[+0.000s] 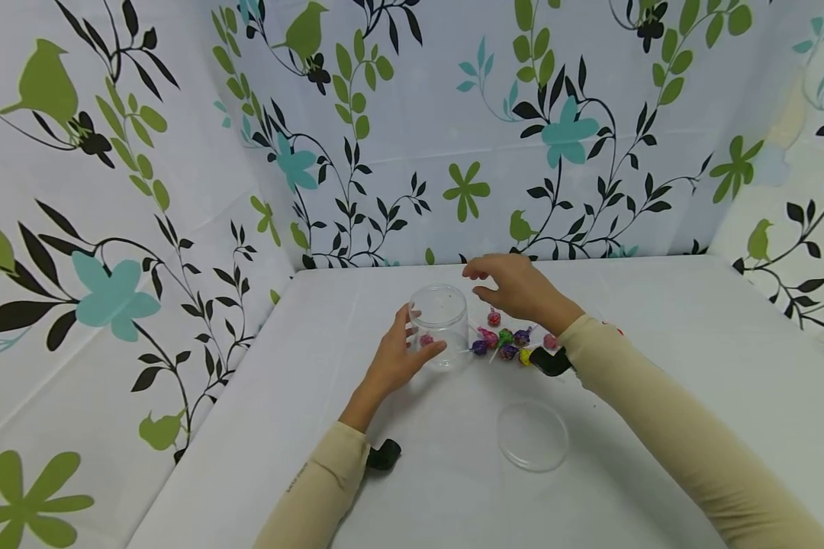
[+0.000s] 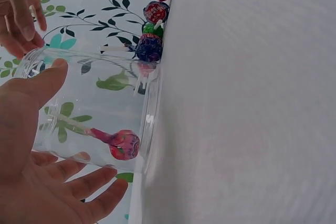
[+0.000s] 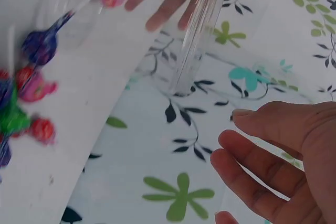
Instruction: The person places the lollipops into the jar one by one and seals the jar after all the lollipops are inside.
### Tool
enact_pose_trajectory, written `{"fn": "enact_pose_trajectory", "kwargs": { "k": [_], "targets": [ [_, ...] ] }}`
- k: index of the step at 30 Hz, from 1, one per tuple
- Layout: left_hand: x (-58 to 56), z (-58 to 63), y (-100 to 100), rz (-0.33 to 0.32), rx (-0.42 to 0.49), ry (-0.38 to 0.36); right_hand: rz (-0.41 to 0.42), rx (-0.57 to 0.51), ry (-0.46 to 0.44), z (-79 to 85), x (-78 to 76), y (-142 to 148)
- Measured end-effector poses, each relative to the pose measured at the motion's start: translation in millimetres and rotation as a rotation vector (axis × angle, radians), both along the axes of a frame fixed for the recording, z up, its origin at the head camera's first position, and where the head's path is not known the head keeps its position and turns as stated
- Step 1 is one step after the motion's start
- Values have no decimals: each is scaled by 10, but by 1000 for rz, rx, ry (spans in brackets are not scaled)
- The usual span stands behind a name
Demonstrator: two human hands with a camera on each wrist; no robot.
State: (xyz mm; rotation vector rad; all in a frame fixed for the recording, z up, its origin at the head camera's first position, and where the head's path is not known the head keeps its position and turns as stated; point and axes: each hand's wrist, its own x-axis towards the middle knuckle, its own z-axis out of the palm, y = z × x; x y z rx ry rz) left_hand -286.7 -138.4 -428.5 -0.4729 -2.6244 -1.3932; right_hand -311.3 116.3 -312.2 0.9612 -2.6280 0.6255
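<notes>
My left hand (image 1: 393, 364) grips a clear plastic jar (image 1: 451, 324) that stands upright on the white table, thumb on one side and fingers on the other. Inside the jar lies a pink-wrapped lollipop (image 2: 124, 144) with its stick pointing up toward the mouth. My right hand (image 1: 518, 288) hovers just right of the jar's rim, its fingers loosely bent and apart, with nothing between them. Below that hand, several wrapped lollipops (image 1: 508, 351) in purple, red, green and yellow lie beside the jar, partly hidden by the right wrist.
A round clear lid (image 1: 534, 436) lies flat on the white table (image 1: 439, 480), nearer to me than the jar. Patterned curtains (image 1: 412, 152) with leaves and birds hang behind and at both sides of the table.
</notes>
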Motion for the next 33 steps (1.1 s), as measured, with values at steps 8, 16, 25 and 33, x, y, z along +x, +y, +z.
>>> {"fn": "enact_pose_trajectory", "kwargs": {
  "k": [8,16,25,33],
  "targets": [
    [12,12,7,8,-8,-14,-80,-4,-22,-81,17,577],
    [-6,-10,11,-1,-3,-19,-188,-7,-102,-168,44,1041],
    [-11,-8,-13,-15,18,-19,-223,-4,-118,-305,30,1362],
    [10,0,-15,-26,14,-8,-245,-2,-138,-417,67,1581]
  ]
}}
